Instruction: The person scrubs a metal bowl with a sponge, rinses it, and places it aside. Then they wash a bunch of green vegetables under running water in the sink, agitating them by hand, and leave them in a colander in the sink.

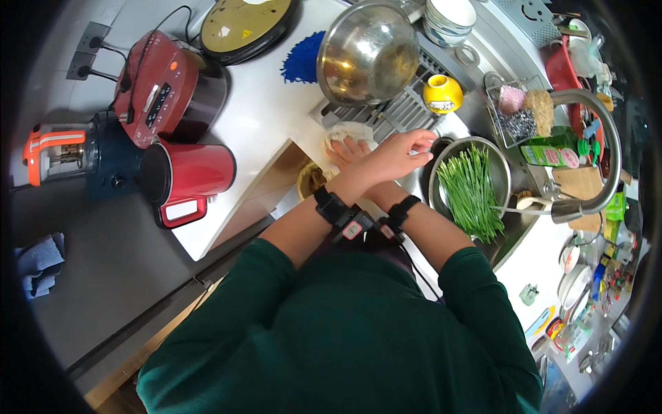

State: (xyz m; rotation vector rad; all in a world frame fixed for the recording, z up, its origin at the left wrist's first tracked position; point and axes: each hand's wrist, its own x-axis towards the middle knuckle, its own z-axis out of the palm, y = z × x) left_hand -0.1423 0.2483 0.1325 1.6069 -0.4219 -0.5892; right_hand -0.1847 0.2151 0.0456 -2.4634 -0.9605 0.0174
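My forearms cross, the left over the right. My right hand (349,151) lies with spread fingers on a bunched white cloth (351,131), holding it against the counter edge beside the sink. My left hand (411,147) hovers at the near rim of the sink with bent fingers apart, and I see nothing held in it. Just right of it, a steel bowl (504,160) in the sink contains a bunch of green garlic chives (469,196). Water runs from the faucet (595,204) toward the chives. Part of my right wrist is hidden under the left arm.
A large steel basin (370,54) rests on a drying rack (408,101) near a yellow cup (442,94). A red kettle (199,168), a red cooker (163,88) and a blender (111,155) crowd the left counter. A wire basket (494,116) holds scrubbers. An open drawer or cabinet front (248,202) juts nearby.
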